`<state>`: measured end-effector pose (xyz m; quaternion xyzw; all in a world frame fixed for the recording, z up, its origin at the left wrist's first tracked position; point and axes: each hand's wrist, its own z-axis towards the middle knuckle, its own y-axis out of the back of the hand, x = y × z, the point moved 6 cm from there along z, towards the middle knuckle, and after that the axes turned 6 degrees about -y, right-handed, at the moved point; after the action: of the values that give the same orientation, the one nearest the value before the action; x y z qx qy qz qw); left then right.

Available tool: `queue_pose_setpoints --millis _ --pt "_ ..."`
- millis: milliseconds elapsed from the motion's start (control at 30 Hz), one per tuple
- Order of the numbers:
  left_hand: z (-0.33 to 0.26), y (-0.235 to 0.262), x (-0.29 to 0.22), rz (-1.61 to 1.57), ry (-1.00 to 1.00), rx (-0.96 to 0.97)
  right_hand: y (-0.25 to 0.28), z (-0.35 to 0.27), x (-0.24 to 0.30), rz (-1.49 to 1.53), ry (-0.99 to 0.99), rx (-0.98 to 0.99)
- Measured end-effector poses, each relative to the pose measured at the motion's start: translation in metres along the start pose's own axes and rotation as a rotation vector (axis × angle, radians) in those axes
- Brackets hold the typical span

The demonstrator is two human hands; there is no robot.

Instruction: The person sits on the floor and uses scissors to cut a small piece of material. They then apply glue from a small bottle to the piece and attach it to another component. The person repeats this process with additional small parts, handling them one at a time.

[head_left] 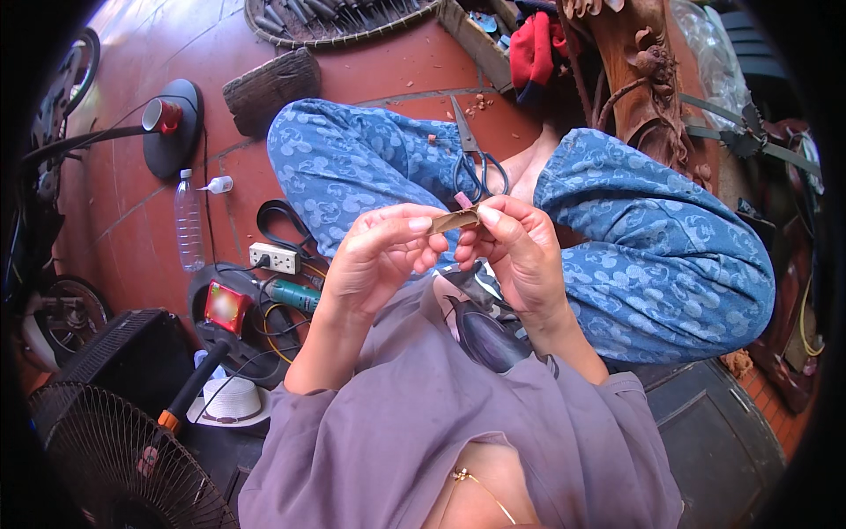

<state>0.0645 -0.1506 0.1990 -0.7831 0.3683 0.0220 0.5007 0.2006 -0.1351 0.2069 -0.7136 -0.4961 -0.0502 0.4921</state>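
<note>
Both my hands meet over my lap around a small, stiff brown strip (pixel 453 221) that looks folded or curled. My left hand (pixel 379 251) pinches its left end between thumb and fingertips. Its right end is in the pinch of my right hand (pixel 520 251). A small pink piece (pixel 463 201) shows just above the strip; I cannot tell whether it touches it. Beyond my hands, black-handled scissors (pixel 471 150) lie between my crossed legs with the blades pointing away, slightly apart.
To my left are a power strip (pixel 275 257), a green power tool (pixel 293 295), a plastic bottle (pixel 188 220), a small white dropper bottle (pixel 218 184) and a fan (pixel 132 458). Ahead lie a wooden block (pixel 270 88) and a tool basket (pixel 339 40). Carved wood (pixel 630 79) stands front right.
</note>
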Motion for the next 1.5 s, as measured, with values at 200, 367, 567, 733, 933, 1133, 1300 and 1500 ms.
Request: queue_pose_setpoints --millis 200,367,567,733,933,1133,1300,1500 --pt "-0.004 0.007 -0.001 0.048 -0.022 0.023 -0.002 -0.001 0.004 -0.157 0.087 -0.012" --pt "-0.004 0.007 -0.003 0.100 -0.084 -0.002 -0.005 -0.003 0.009 -0.296 0.209 -0.045" --pt "-0.010 0.000 -0.016 0.316 -0.372 -0.017 -0.015 -0.001 0.011 -0.221 0.166 0.084" --pt "-0.015 -0.011 -0.025 0.518 -0.530 0.095 -0.011 -0.002 0.007 -0.084 0.021 0.104" --pt "-0.015 -0.010 -0.022 0.381 -0.360 0.045 -0.011 0.000 0.005 -0.087 0.023 0.104" --pt "-0.014 0.002 -0.019 0.365 -0.299 -0.002 -0.010 -0.002 0.006 -0.123 0.009 0.074" --pt "-0.013 0.007 -0.015 0.319 -0.257 -0.011 -0.012 -0.004 0.007 -0.088 0.025 0.084" --pt "-0.011 0.007 -0.012 0.282 -0.247 -0.007 -0.012 -0.003 0.007 -0.182 0.049 0.013"
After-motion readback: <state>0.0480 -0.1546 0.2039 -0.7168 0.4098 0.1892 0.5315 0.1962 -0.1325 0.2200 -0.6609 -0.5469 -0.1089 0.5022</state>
